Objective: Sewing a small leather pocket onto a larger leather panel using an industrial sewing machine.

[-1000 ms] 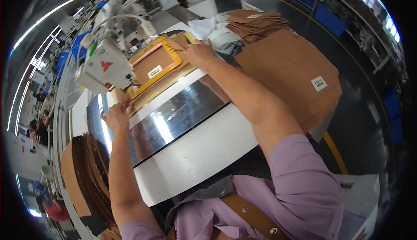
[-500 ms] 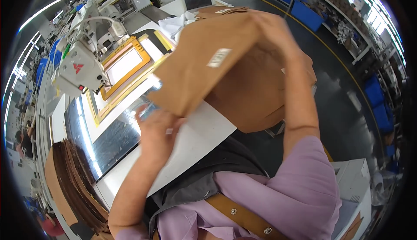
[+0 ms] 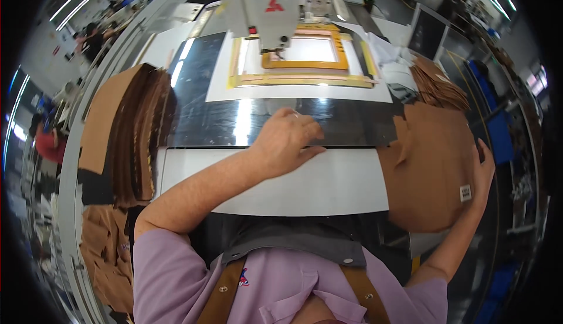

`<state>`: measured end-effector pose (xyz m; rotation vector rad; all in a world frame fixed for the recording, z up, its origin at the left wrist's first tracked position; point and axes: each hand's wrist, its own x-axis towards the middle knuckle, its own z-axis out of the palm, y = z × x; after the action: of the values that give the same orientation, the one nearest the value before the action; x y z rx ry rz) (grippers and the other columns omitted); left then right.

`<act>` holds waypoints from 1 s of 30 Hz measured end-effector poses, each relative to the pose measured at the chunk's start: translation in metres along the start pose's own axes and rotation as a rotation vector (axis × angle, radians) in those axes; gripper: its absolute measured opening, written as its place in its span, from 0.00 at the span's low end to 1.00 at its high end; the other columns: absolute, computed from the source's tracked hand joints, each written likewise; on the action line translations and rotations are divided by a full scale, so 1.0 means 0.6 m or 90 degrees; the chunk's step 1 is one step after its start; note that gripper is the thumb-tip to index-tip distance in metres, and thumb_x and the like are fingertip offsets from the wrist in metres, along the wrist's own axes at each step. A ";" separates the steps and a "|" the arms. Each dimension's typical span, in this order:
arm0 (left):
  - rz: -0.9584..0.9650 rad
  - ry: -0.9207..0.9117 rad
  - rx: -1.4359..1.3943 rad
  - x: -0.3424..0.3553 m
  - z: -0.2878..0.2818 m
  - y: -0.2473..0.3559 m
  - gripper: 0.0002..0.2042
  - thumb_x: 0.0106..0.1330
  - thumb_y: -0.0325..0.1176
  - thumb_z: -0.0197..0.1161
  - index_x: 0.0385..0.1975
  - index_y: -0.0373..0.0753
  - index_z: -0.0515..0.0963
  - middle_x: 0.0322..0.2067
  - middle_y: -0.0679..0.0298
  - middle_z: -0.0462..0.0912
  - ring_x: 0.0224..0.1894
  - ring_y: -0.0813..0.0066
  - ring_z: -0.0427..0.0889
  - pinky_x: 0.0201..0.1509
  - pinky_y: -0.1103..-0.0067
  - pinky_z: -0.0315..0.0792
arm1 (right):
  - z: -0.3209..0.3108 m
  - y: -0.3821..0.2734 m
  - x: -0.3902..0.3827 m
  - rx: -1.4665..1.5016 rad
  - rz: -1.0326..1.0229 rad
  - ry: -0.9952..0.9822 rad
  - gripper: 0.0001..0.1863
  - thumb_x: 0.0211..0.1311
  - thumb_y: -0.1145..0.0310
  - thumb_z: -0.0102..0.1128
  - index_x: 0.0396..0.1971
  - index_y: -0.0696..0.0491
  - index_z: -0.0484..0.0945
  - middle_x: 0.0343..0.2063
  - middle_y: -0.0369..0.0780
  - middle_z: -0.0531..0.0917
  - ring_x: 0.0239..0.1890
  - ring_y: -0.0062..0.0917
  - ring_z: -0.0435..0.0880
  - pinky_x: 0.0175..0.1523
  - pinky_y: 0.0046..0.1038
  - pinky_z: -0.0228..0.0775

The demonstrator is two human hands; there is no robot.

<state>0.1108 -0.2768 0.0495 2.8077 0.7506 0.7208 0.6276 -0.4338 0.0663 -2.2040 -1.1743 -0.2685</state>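
My left hand (image 3: 287,143) hovers over the front edge of the dark shiny plate (image 3: 205,116), holding nothing, its fingers loosely bent and the thumb apart. My right hand (image 3: 483,171) lies along the right edge of a brown fabric panel (image 3: 434,160) with a small white label, fingers stretched and apart. That panel lies at the right end of the white tabletop (image 3: 281,180), and whatever is beneath it is mostly hidden. Beyond the plate, an orange clamp frame (image 3: 305,64) sits under the sewing machine head (image 3: 264,13).
At left stands a thick stack of brown and dark pieces (image 3: 132,130), with more brown fabric (image 3: 108,253) below it. Folded brown pieces (image 3: 440,83) lie at the back right, beside crumpled white material (image 3: 393,60). A yellow-edged template (image 3: 246,77) surrounds the orange frame.
The brown panel, earlier raised between both hands, now lies at the right. My left hand has let go of it; my right hand is at its outer edge. The view has turned.
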 end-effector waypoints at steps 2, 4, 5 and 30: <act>-0.130 0.021 0.037 -0.044 -0.061 -0.060 0.11 0.62 0.38 0.72 0.38 0.40 0.83 0.39 0.62 0.87 0.42 0.59 0.85 0.52 0.67 0.75 | 0.069 -0.122 0.005 0.111 -0.035 -0.088 0.21 0.72 0.63 0.61 0.60 0.57 0.79 0.57 0.47 0.83 0.58 0.34 0.83 0.62 0.31 0.73; -0.237 0.119 0.091 -0.097 -0.130 -0.111 0.11 0.62 0.37 0.73 0.38 0.38 0.84 0.39 0.60 0.88 0.42 0.59 0.87 0.46 0.68 0.78 | 0.138 -0.231 -0.002 0.208 -0.207 -0.246 0.20 0.71 0.66 0.62 0.58 0.58 0.80 0.53 0.47 0.85 0.53 0.30 0.84 0.58 0.29 0.74; -0.302 0.143 0.145 -0.123 -0.175 -0.126 0.12 0.62 0.37 0.73 0.40 0.37 0.85 0.38 0.57 0.88 0.42 0.60 0.87 0.44 0.69 0.79 | 0.172 -0.280 -0.008 0.211 -0.264 -0.306 0.19 0.68 0.67 0.64 0.56 0.59 0.81 0.49 0.47 0.86 0.49 0.31 0.85 0.54 0.29 0.74; -0.851 0.525 0.394 -0.541 -0.479 -0.405 0.12 0.61 0.38 0.67 0.36 0.35 0.81 0.33 0.51 0.87 0.40 0.56 0.88 0.46 0.66 0.79 | 0.361 -0.701 -0.187 0.408 -0.579 -0.650 0.15 0.67 0.67 0.63 0.49 0.58 0.84 0.46 0.44 0.87 0.43 0.31 0.86 0.49 0.28 0.79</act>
<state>-0.3803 -0.2250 0.1044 1.4204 2.8405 1.3622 0.2004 -0.2047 0.0252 -1.0541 -2.3264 0.8681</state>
